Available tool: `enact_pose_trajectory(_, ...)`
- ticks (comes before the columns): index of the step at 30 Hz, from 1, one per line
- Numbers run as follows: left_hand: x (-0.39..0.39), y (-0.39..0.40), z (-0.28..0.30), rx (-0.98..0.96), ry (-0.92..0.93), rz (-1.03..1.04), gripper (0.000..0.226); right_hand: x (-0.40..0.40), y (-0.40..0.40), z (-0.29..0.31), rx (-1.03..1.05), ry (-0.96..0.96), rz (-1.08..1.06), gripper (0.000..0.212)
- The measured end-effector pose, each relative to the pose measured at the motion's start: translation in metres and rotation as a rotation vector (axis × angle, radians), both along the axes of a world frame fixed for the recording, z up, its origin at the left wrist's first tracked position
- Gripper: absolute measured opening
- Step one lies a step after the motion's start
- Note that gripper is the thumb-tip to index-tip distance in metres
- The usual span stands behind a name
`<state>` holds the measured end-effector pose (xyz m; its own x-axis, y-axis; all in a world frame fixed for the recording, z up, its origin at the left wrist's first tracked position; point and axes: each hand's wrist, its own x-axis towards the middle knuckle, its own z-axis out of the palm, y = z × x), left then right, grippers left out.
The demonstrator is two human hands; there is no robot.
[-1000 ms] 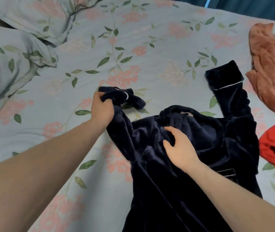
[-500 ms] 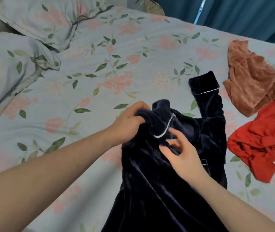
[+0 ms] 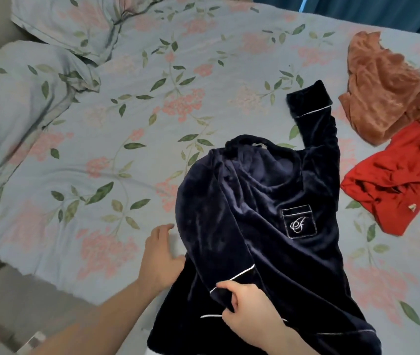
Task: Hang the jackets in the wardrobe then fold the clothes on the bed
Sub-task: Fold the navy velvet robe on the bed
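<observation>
A navy velvet top (image 3: 260,213) with white piping and a monogrammed chest pocket lies face up on the floral bed (image 3: 127,155). Its left sleeve is folded across the body, the cuff down near the hem. My right hand (image 3: 249,311) pinches that cuff. My left hand (image 3: 160,260) lies flat on the sheet at the garment's left edge, fingers relaxed and spread. The other sleeve stretches up and to the right, its cuff near the far clothes.
A rust-orange garment (image 3: 383,90) and a red garment (image 3: 398,180) lie crumpled on the right of the bed. Two floral pillows (image 3: 37,93) sit at the upper left. The bed's near edge runs along the lower left, with floor below. A teal curtain hangs behind.
The left sleeve went from my left hand to my right and was laid across the body down to the hem. My left hand let go and dropped to the sheet.
</observation>
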<state>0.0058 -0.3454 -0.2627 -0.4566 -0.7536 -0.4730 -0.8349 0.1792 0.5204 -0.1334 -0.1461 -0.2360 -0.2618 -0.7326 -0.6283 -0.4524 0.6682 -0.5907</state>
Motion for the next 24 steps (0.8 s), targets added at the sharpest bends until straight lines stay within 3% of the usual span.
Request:
enact_pose_trajectory(2, 0.035, 0.028, -0.018, 0.179, -0.169, 0.205, 0.073, 0.012, 0.002, -0.005, 0.005, -0.048, -0.027, 0.061)
enact_pose_trajectory(5, 0.072, 0.074, -0.034, 0.401, -0.292, 0.081, 0.041, 0.02, 0.002, -0.009, -0.026, -0.041, -0.107, 0.057)
enact_pose_trajectory(7, 0.085, 0.102, -0.042, 0.475, -0.228, 0.056, 0.021, 0.023, 0.005, -0.009, -0.044, -0.041, -0.148, 0.055)
enact_pose_trajectory(10, 0.085, 0.127, -0.043, 0.593, 0.017, 0.285, 0.025, 0.028, 0.013, -0.006, -0.039, -0.055, -0.154, 0.058)
enact_pose_trajectory(12, 0.087, 0.134, -0.046, 0.655, 0.082, 0.396, 0.028, 0.033, 0.016, -0.008, -0.026, -0.07, -0.155, 0.061)
enact_pose_trajectory(15, 0.099, 0.136, -0.053, 0.682, 0.027, 0.338, 0.026, 0.041, 0.017, -0.018, 0.043, -0.162, -0.11, 0.07)
enact_pose_trajectory(18, 0.095, 0.117, -0.056, 0.519, -0.119, 0.263, 0.024, 0.043, 0.017, -0.029, 0.154, -0.34, -0.016, 0.08)
enact_pose_trajectory(21, 0.057, 0.077, -0.037, 0.244, -0.016, 0.393, 0.032, 0.033, 0.019, -0.037, 0.098, -0.346, -0.276, 0.054)
enact_pose_trajectory(24, 0.012, 0.047, -0.019, 0.272, 0.107, 0.418, 0.034, 0.024, 0.036, -0.038, 0.098, -0.302, -0.806, 0.02)
